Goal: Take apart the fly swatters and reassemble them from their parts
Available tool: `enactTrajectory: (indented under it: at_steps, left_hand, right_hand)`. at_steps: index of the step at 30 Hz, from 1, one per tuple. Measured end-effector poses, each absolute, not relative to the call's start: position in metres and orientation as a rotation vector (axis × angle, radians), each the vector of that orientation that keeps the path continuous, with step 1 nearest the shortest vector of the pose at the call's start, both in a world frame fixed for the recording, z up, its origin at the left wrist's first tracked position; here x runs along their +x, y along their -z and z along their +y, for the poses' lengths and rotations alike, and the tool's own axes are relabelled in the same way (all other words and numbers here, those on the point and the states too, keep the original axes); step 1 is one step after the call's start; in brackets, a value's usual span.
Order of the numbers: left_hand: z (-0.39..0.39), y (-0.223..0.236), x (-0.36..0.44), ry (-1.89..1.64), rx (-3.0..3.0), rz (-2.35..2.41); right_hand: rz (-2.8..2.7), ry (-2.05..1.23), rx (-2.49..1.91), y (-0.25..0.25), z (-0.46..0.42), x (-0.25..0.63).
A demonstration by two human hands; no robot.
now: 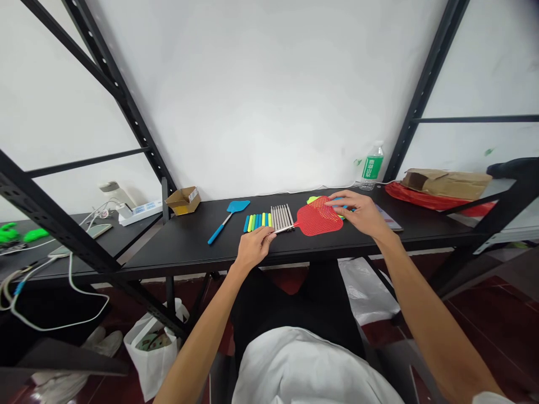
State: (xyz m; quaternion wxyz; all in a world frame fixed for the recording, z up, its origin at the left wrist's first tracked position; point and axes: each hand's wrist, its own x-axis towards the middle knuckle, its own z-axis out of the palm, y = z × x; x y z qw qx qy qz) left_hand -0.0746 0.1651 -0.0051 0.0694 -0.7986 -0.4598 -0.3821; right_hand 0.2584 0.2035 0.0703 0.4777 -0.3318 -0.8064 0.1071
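My left hand (253,246) is closed around the thin metal rod (284,229) of a red fly swatter (319,219), whose mesh head points right. My right hand (357,210) reaches over the head's upper right corner with fingers apart; whether it grips the mesh I cannot tell. Under the red mesh and fingers lie a lime-green swatter head (312,199) and a blue one (337,200), mostly hidden. Beside my left hand, several blue and lime handle grips (257,221) form a row next to several metal rods (281,216). Farther left rests an assembled blue fly swatter (228,220).
The black table (181,244) runs along a white wall. At its back stand a small cardboard box (183,200) and a green-labelled water bottle (373,167). A flat booklet (391,219) lies right of my right hand. Black shelf posts (427,78) rise on both sides.
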Motion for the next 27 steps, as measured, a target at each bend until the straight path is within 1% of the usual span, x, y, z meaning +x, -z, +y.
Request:
enactTrajectory:
  at_steps: [5, 13, 17, 20, 24, 27]
  left_hand:
    - [0.1650, 0.0054, -0.0747, 1.144, -2.383, -1.374]
    - [0.1653, 0.0054, -0.0750, 1.130, -2.360, -1.353]
    - [0.1656, 0.0058, -0.0749, 1.103, -2.330, -1.379]
    - [0.1656, 0.0063, -0.0744, 1.094, -2.326, -1.382]
    - [0.1648, 0.0048, -0.0739, 1.141, -2.358, -1.377]
    - [0.1640, 0.0022, -0.0744, 1.199, -2.382, -1.416]
  right_hand:
    - [-1.961, -0.242, -0.800, -0.0687, 0.2047, 0.2583]
    - [-2.028, -0.396, -0.853, -0.0684, 0.2028, 0.2594]
    - [-2.064, -0.390, -0.971, -0.0695, 0.1999, 0.2603]
    - [-2.102, -0.474, -1.047, -0.0692, 0.1999, 0.2612]
    - [-2.081, -0.641, -1.013, -0.0698, 0.2010, 0.2621]
    - [-1.961, -0.630, -0.926, -0.0716, 0.2008, 0.2639]
